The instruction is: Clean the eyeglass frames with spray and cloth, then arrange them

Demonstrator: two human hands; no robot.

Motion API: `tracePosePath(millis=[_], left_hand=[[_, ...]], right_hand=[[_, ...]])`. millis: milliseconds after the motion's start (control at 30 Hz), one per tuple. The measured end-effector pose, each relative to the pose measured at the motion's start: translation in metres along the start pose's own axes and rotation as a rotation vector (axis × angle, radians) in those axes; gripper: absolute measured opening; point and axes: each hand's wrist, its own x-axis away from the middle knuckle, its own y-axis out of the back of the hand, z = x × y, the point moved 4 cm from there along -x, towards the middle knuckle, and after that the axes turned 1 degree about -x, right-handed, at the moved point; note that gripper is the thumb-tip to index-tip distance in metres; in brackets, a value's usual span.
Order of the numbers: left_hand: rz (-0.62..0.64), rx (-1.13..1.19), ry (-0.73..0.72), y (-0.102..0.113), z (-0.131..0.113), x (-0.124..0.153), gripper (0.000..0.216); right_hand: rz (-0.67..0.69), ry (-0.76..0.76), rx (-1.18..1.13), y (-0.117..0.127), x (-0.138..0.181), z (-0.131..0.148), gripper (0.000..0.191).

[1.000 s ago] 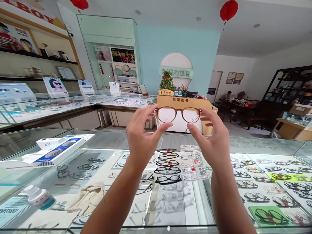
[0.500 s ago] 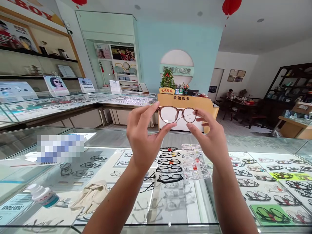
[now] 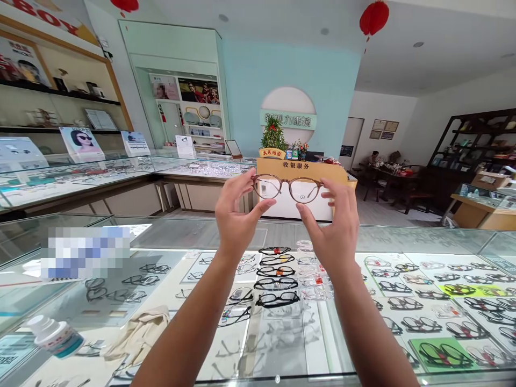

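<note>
A pair of brown-framed eyeglasses (image 3: pixel 285 185) is held up in front of me, well above the glass display counter. My left hand (image 3: pixel 241 212) grips the left side of the frame, its thumb by the lower rim. On the other side my right hand (image 3: pixel 335 217) pinches the right end, thumb under that lens. Small printing shows on the lenses. Below my hands lies a column of black eyeglasses (image 3: pixel 276 284), with clear-framed eyeglasses (image 3: pixel 312 280) beside it, partly hidden by my right arm.
A cream cloth (image 3: pixel 141 333) and a white bottle (image 3: pixel 55 336) lie on the counter at left, near a blurred-out item (image 3: pixel 84 252). More eyeglasses (image 3: pixel 427 324) fill the right side. Beyond stands a cashier desk (image 3: pixel 300 166); a person (image 3: pixel 374 157) sits at a far table.
Both hands and the eyeglasses have shifted slightly left, and the glasses are tilted a little differently. The camera view has turned slightly. The grip stays on both sides.
</note>
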Motion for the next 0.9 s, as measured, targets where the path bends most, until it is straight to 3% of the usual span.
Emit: tracePosePath(millis=[233,433,533,667,800,900], left_hand=[[0.019,-0.061,0.039,-0.003,-0.002,0.003,0.068],[-0.104,-0.404,-0.209,0.0,-0.028,0.008,0.066],[-0.122,-0.498,-0.267,0.0,-0.034,0.009,0.065],[-0.125,-0.486,-0.285,0.0,-0.036,0.008,0.064],[-0.097,-0.417,-0.258,0.0,-0.034,0.007,0.064],[-0.067,-0.334,-0.244,-0.002,-0.031,0.006,0.063]], right_hand=[[0.011,-0.005,0.035,0.0,0.0,-0.003,0.048],[0.11,-0.1,-0.033,-0.005,0.0,-0.021,0.051],[0.134,-0.143,-0.072,-0.007,0.0,-0.027,0.052],[0.157,-0.225,-0.202,-0.004,-0.003,-0.03,0.054],[0.151,-0.388,-0.439,0.002,-0.006,-0.037,0.037],[0.113,-0.459,-0.478,0.006,-0.008,-0.041,0.033]])
